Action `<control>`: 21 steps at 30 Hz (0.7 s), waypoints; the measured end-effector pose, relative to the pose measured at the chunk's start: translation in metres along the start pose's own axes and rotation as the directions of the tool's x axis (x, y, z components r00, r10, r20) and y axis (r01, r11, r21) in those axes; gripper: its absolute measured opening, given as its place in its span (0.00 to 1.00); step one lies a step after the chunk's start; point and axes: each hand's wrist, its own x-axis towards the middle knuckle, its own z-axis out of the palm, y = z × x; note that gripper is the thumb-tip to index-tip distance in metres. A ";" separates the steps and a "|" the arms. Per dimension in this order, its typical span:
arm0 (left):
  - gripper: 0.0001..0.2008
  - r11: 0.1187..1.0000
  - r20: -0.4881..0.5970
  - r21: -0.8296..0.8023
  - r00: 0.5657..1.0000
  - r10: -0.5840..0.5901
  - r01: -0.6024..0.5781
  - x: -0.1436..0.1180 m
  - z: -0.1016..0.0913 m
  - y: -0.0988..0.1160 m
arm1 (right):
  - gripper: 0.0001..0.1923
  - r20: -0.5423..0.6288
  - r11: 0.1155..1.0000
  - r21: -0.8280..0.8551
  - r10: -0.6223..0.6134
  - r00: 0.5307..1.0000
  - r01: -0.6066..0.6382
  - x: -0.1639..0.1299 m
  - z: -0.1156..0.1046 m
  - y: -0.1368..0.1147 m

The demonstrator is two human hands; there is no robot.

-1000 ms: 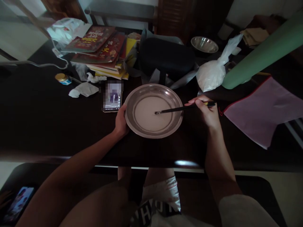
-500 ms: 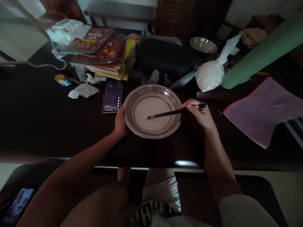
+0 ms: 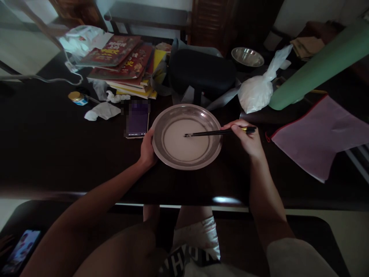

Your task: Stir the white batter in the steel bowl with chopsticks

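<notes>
stirring step in hand, judged from the pose: a pale thin batter-like liquid [image 3: 184, 140] in a shallow steel pan [image 3: 161, 125] is being worked with black chopsticks [image 3: 213, 133]. the pan sits on the dark bench [image 3: 57, 154] straight ahead, near the front edge. the left hand [image 3: 147, 148] is clamped on the pan's left rim, thumb over the lip. the right hand [image 3: 247, 137] is clenched around the chopsticks at their far end, just off the right rim; the tips are dipped into the liquid near centre. a phone [image 3: 137, 122] lies just beside the pan on the left, nearly touching the left hand. a knotted bag of white powder [image 3: 255, 94] is behind right, apart. next move likely calls for shallow, low tip sweeps, rim held firm, since the wall is low and slop-over is a risk.
</notes>
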 end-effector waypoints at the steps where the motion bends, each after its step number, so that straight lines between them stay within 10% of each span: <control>1: 0.12 1.000 0.000 0.002 1.000 -0.012 0.012 0.000 0.000 0.000 | 0.11 -0.041 1.000 0.026 0.004 0.999 -0.002 0.000 -0.001 0.000; 8: 0.14 1.000 0.004 0.001 1.000 0.029 -0.029 0.001 -0.002 -0.004 | 0.13 0.115 1.000 -0.006 0.014 0.993 -0.014 0.000 0.002 0.000; 13: 0.12 0.999 0.044 0.001 0.998 0.043 -0.043 0.001 -0.002 -0.004 | 0.10 -0.061 0.999 0.048 0.009 0.998 -0.006 0.000 -0.003 0.001; 21: 0.12 0.999 0.044 0.006 0.998 0.035 -0.035 0.001 -0.001 -0.004 | 0.11 0.035 1.000 -0.026 0.005 0.999 -0.004 0.001 -0.003 0.000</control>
